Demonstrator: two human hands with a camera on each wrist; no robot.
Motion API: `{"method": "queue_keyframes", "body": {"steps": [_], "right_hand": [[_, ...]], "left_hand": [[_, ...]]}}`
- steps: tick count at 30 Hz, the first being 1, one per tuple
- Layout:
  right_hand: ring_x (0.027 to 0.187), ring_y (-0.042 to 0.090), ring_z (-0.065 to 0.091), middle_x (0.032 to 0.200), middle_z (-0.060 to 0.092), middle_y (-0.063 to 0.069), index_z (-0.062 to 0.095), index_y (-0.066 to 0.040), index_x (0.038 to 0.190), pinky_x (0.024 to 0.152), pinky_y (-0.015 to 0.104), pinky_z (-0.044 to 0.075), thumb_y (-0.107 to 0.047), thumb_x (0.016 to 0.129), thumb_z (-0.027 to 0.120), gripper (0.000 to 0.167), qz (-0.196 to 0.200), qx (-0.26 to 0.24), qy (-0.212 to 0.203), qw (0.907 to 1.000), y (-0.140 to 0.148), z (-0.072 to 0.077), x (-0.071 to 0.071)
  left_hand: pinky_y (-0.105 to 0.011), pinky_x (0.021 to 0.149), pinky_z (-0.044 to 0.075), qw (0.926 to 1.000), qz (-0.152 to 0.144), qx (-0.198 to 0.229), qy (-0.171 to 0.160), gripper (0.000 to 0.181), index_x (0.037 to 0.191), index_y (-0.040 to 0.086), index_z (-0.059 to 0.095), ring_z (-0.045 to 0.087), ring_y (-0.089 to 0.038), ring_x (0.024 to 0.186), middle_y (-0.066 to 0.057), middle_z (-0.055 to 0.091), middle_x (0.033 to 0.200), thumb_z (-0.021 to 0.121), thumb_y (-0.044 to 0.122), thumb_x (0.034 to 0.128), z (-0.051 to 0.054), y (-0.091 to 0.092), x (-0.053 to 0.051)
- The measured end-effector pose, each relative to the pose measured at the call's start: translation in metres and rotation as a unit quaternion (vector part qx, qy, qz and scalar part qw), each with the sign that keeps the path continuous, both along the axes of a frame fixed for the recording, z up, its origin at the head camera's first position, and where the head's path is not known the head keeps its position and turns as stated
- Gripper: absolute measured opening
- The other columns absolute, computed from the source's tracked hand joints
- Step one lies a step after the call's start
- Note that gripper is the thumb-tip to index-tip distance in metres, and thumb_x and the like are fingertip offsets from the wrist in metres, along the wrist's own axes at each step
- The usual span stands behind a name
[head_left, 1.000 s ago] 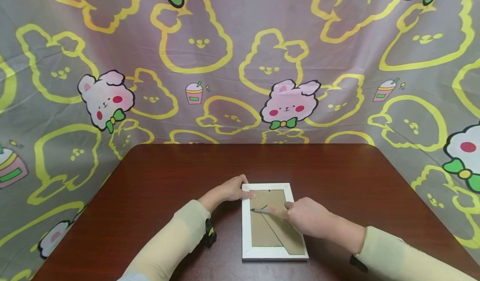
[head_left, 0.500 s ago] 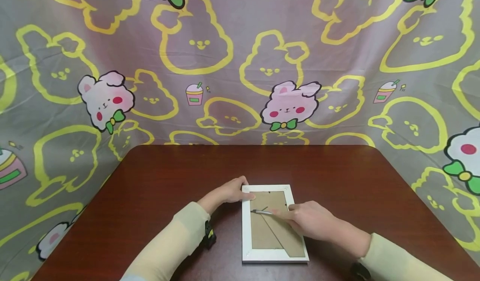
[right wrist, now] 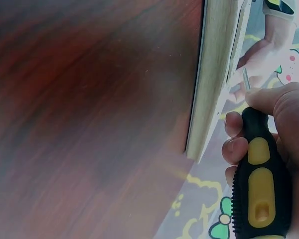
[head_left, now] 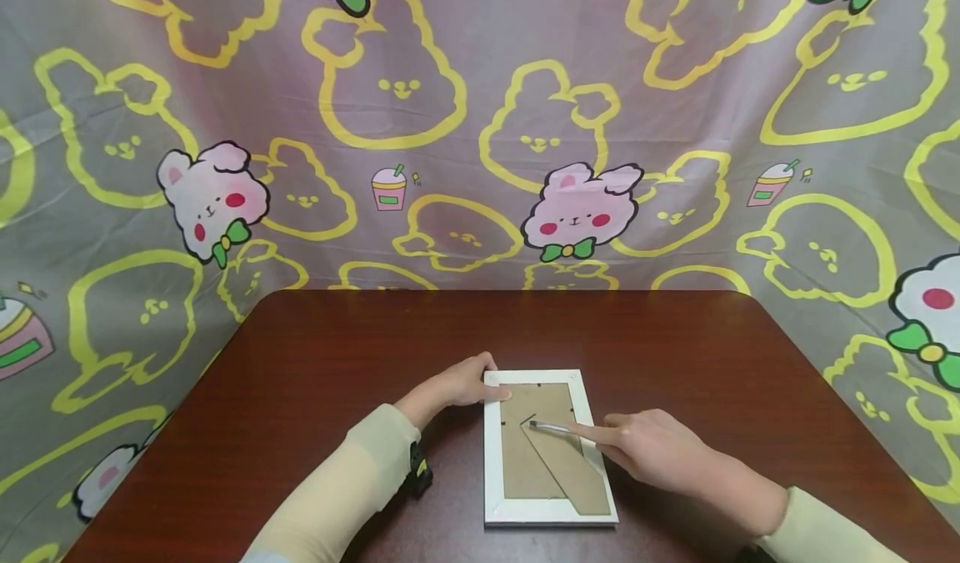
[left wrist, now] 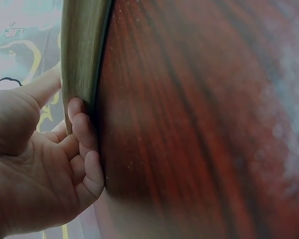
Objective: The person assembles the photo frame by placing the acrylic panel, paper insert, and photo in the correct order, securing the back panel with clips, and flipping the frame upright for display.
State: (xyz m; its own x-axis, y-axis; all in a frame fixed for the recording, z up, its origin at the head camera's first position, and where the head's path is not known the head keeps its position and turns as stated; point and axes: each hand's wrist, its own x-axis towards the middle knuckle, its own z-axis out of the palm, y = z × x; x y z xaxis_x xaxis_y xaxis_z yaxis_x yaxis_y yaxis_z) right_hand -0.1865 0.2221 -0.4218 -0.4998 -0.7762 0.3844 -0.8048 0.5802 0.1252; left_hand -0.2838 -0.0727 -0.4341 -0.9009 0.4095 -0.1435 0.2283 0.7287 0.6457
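A white picture frame (head_left: 492, 463) lies face down, its brown backing board (head_left: 528, 471) and stand flap facing up. At its upper left corner my left hand (head_left: 459, 381) holds it, thumb on the back and fingers against the wooden side (left wrist: 82, 50). In my right hand (head_left: 660, 450) is a screwdriver (right wrist: 260, 184) with a black and yellow handle, my thumb near the base of its shaft. Its metal shaft (head_left: 553, 427) points left over the backing; whether the tip touches it I cannot tell. Small dark tabs (head_left: 503, 423) show along the backing's edges.
The frame rests on a dark reddish-brown table (head_left: 360, 338). Behind and beside the table hangs a grey curtain (head_left: 465, 154) with cartoon rabbits. A dark band with a yellow mark (head_left: 420, 469) sits at my left cuff.
My right hand has drawn back to the right. The screwdriver tip has shifted from the tab at the backing's left edge to nearer the middle. My left hand stays in place.
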Motion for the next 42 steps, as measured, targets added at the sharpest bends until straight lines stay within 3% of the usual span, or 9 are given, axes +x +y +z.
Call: {"method": "queue_keyframes", "body": {"steps": [5,8,11,18,27,31,34,35,42], "right_hand": [[0.047,-0.002,0.016,0.064,0.035,-0.015,0.064,-0.032,0.128,0.041,0.016,0.016,-0.017,0.088,0.070,0.043,0.011,-0.007,0.002,0.9999,0.011,0.001,0.008],[0.048,-0.003,0.015,0.066,0.035,-0.017,0.064,-0.032,0.128,0.043,0.015,0.016,-0.027,0.102,0.050,0.030,0.021,-0.011,-0.002,0.9997,0.017,0.000,0.013],[0.049,-0.003,0.014,0.067,0.036,-0.017,0.065,-0.031,0.127,0.043,0.013,0.016,-0.035,0.105,0.029,0.042,0.030,-0.012,-0.002,0.9995,0.022,0.000,0.017],[0.050,-0.005,0.017,0.070,0.037,-0.019,0.063,-0.031,0.129,0.045,0.010,0.018,-0.029,0.102,0.050,0.030,0.042,-0.003,-0.051,0.9978,0.028,0.000,0.029],[0.053,-0.006,0.016,0.071,0.038,-0.017,0.063,-0.030,0.128,0.046,0.008,0.017,-0.032,0.104,0.022,0.048,0.103,-0.017,-0.030,0.9940,0.025,-0.009,0.041],[0.052,-0.006,0.016,0.072,0.039,-0.017,0.060,-0.034,0.131,0.046,0.009,0.017,-0.018,0.099,0.051,0.037,0.103,0.000,-0.040,0.9938,0.025,-0.008,0.044],[0.051,-0.005,0.016,0.072,0.039,-0.017,0.057,-0.035,0.134,0.045,0.009,0.016,-0.006,0.075,0.074,0.067,0.097,0.017,-0.052,0.9938,0.026,-0.006,0.045],[0.050,-0.005,0.017,0.073,0.039,-0.017,0.056,-0.035,0.135,0.045,0.009,0.016,-0.004,0.067,0.078,0.077,0.095,0.021,-0.060,0.9935,0.027,-0.006,0.046],[0.050,-0.005,0.020,0.073,0.039,-0.017,0.057,-0.035,0.134,0.045,0.009,0.017,-0.002,0.066,0.078,0.079,0.083,0.032,-0.069,0.9936,0.028,-0.006,0.046]], "left_hand": [[-0.030,0.064,0.041,1.0000,0.002,0.000,0.000,0.032,0.094,0.010,0.052,0.050,-0.017,0.072,-0.003,0.054,0.082,0.076,0.029,0.0857,0.000,0.001,0.000],[-0.030,0.064,0.041,1.0000,0.002,0.001,-0.005,0.032,0.094,0.010,0.051,0.050,-0.017,0.072,-0.003,0.054,0.082,0.076,0.030,0.0860,-0.001,0.001,-0.001],[-0.030,0.064,0.041,1.0000,0.002,0.002,-0.004,0.033,0.094,0.009,0.051,0.050,-0.017,0.072,-0.004,0.054,0.082,0.076,0.029,0.0857,-0.001,0.000,0.000],[-0.029,0.064,0.040,1.0000,0.002,0.003,0.002,0.032,0.093,0.009,0.052,0.050,-0.017,0.072,-0.003,0.054,0.081,0.077,0.027,0.0847,-0.001,0.000,0.001],[-0.029,0.063,0.040,0.9999,-0.005,0.010,0.004,0.033,0.093,0.008,0.051,0.049,-0.016,0.071,-0.003,0.053,0.080,0.077,0.027,0.0848,0.001,0.000,0.002],[-0.029,0.064,0.041,0.9999,-0.006,0.012,0.004,0.032,0.092,0.008,0.051,0.049,-0.016,0.071,-0.003,0.054,0.080,0.077,0.026,0.0848,0.001,0.001,0.002],[-0.028,0.064,0.041,0.9999,-0.006,0.011,0.001,0.032,0.093,0.008,0.052,0.050,-0.016,0.072,-0.003,0.054,0.080,0.077,0.026,0.0850,0.001,0.001,0.002],[-0.028,0.064,0.041,0.9999,-0.007,0.010,0.000,0.032,0.093,0.008,0.052,0.049,-0.016,0.072,-0.003,0.054,0.080,0.077,0.026,0.0851,0.002,0.001,0.002],[-0.029,0.064,0.041,1.0000,-0.005,0.007,-0.001,0.032,0.093,0.008,0.051,0.050,-0.016,0.072,-0.003,0.054,0.081,0.077,0.027,0.0853,0.001,0.001,0.001]]}}
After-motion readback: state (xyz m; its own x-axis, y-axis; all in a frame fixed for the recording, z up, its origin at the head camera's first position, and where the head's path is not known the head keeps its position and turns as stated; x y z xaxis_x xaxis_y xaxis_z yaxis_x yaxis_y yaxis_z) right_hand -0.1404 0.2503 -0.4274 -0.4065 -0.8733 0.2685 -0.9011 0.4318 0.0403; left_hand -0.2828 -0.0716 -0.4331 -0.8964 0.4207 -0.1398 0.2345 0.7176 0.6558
